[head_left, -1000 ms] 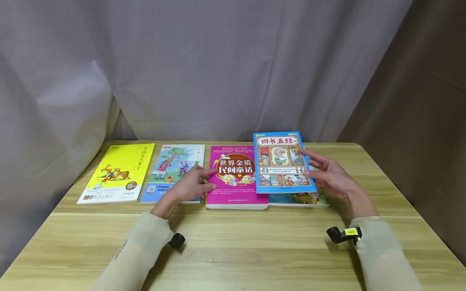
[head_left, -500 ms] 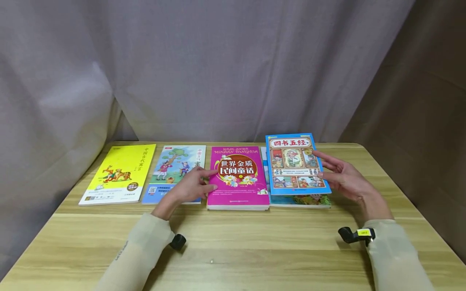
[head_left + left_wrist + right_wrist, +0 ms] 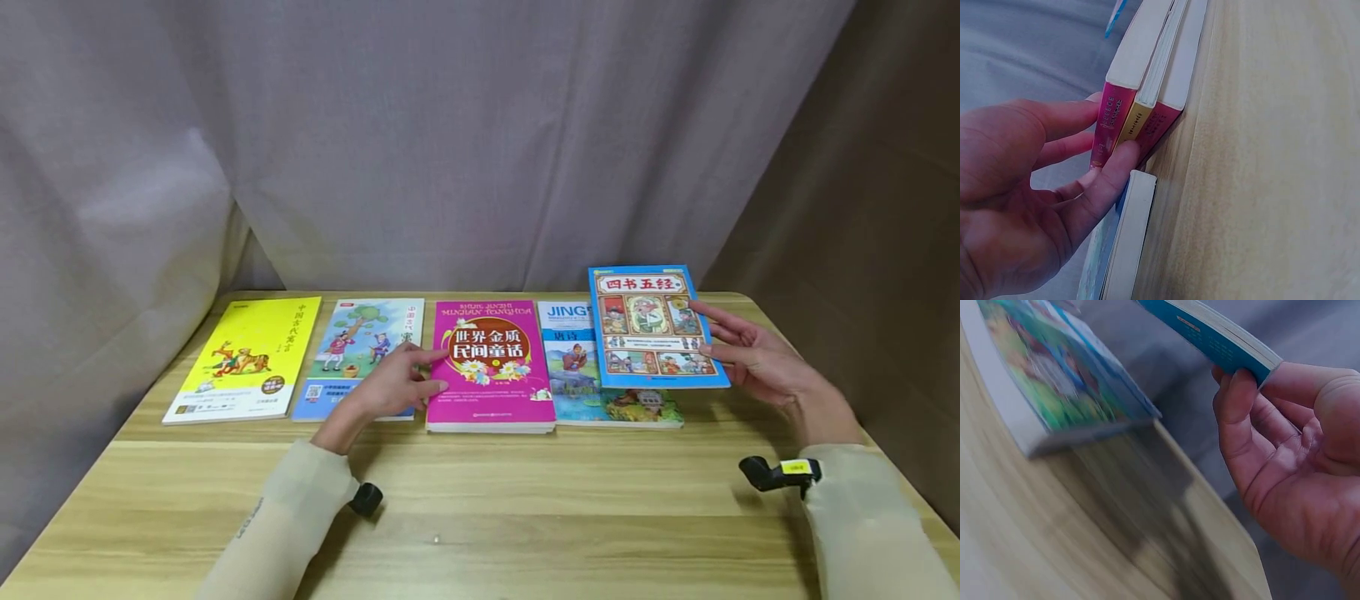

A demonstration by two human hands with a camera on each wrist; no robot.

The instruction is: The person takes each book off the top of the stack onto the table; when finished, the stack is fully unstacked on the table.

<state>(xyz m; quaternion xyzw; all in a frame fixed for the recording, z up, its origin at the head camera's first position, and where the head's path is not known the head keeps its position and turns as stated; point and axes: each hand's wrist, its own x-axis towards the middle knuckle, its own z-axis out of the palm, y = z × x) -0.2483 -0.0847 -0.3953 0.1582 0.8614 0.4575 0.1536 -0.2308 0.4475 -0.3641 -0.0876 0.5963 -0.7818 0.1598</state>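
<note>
Blue book [image 3: 648,333] is raised at far right, its edge pinched by the right hand [image 3: 772,371]; held there only, it could be dropped. Magenta-topped stack [image 3: 491,400] is touched by the left hand [image 3: 390,385], thumb and finger spread; pushed hard, it might be skewed.

Blue-bordered book [image 3: 648,321], flower-patterned magenta book [image 3: 491,367], plain grey curtain [image 3: 420,158]

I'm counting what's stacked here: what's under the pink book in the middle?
Beneath the pink book, the left wrist view shows a yellow-spined book, then a reddish-spined book below it. Their upper faces are hidden by what lies on top.
</note>
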